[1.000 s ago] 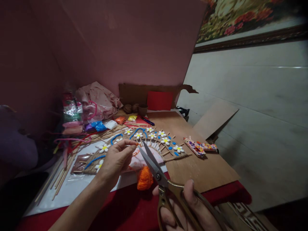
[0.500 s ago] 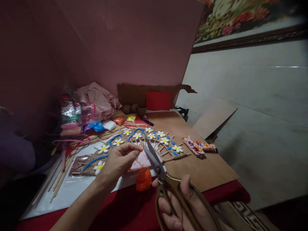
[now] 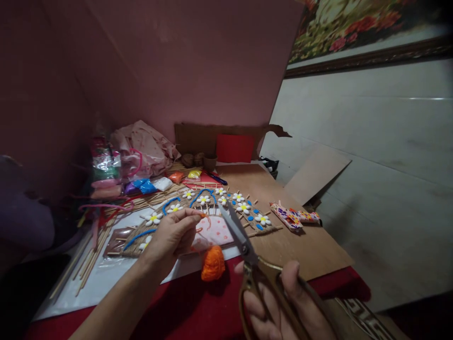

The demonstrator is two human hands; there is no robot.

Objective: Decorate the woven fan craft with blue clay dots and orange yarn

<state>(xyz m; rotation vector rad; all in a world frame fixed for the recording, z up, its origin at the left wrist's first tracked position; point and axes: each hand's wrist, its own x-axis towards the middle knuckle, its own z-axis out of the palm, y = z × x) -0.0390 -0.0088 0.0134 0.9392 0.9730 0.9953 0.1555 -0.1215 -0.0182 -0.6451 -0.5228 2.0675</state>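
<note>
My left hand (image 3: 175, 233) pinches a short piece of orange yarn (image 3: 208, 221) between thumb and fingertips, and its end dangles loose. In my right hand (image 3: 283, 304) is a pair of large scissors (image 3: 243, 248) with brown handles. Their blades look closed or nearly so, pointing up and left, apart from the yarn. Below them a ball of orange yarn (image 3: 213, 263) sits by the table's front edge. Behind my hands lies an arched twine-and-stick piece (image 3: 231, 204) with white flowers and blue trim. Pink spotted cloth (image 3: 217, 232) fills its middle; my left hand hides part of the arch.
Thin sticks (image 3: 87, 267) and clay packets (image 3: 143, 185) lie on the left, near a crumpled pink bag (image 3: 143, 146). A floral fabric piece (image 3: 288, 217) rests on the brown board (image 3: 300, 248) at right. Behind stand a small pot (image 3: 210, 163) and a red card (image 3: 235, 148).
The scissors have moved right and down, away from the left fingertips, and their blades have come together. A loose yarn end now hangs from my left hand.
</note>
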